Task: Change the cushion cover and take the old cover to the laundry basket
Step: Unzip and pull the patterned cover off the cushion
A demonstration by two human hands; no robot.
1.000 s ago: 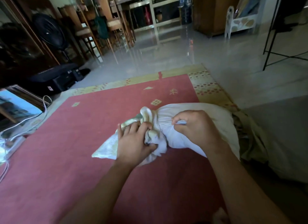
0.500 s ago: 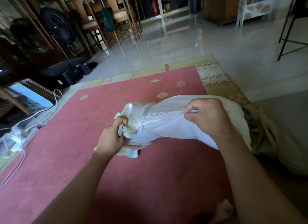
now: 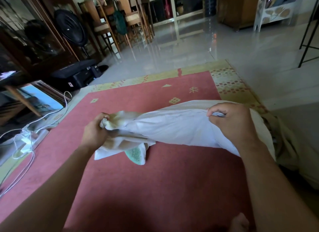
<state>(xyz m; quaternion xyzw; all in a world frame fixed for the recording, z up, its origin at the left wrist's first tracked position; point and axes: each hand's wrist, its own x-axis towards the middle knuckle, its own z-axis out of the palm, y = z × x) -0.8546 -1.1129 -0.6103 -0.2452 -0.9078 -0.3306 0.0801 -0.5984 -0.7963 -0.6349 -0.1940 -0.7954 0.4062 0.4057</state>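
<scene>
A white cushion (image 3: 174, 128) lies stretched across the red rug, between my two hands. My left hand (image 3: 95, 131) is closed on a bunched end of the cream and green cushion cover (image 3: 120, 143), which hangs down to the rug below the cushion's left end. My right hand (image 3: 233, 126) pinches the white fabric on the cushion's upper right side. The cushion's right end rests against beige cloth (image 3: 290, 152) at the right. No laundry basket is in view.
A red rug (image 3: 155, 188) with a yellow patterned border covers the floor under me. White cables and a power strip (image 3: 25, 142) lie at its left edge, beside a black printer (image 3: 76, 76). A fan, chairs and shelves stand beyond on glossy tiles.
My hands have moved apart: the left one pulled the bunched cover leftward, the right one shifted right along the cushion, and the cushion now lies stretched out longer.
</scene>
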